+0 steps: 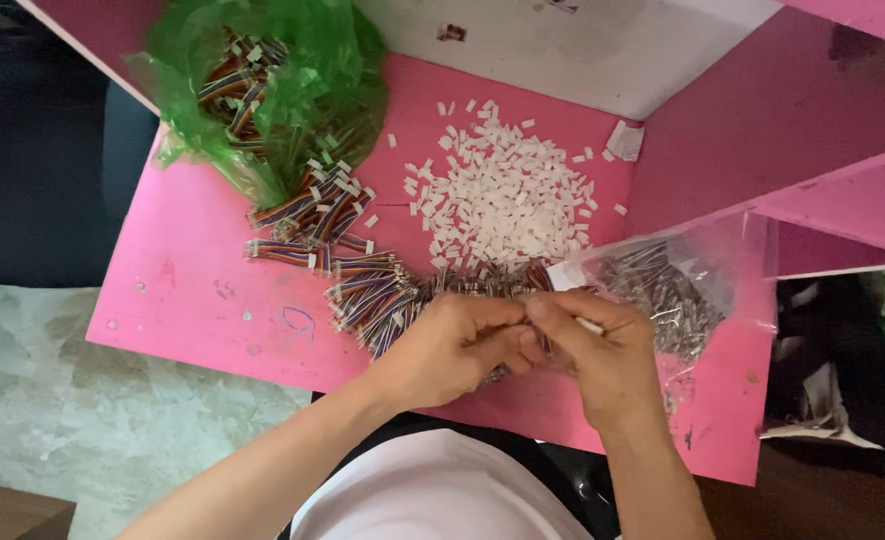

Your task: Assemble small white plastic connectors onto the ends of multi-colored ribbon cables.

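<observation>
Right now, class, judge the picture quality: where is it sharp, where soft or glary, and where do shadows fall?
Head view: light is soft and even; the white connector pile on the pink table reads fairly crisp. The left hand and right hand look slightly soft. The clear bag and green bag show mild sheen. Shadows stay faint; the left edge is dark.

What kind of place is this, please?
Probably a small hand-assembly workstation: a pink table holds a heap of white plastic connector housings, bundles of multicoloured wires and a clear bag of metal parts.
</observation>
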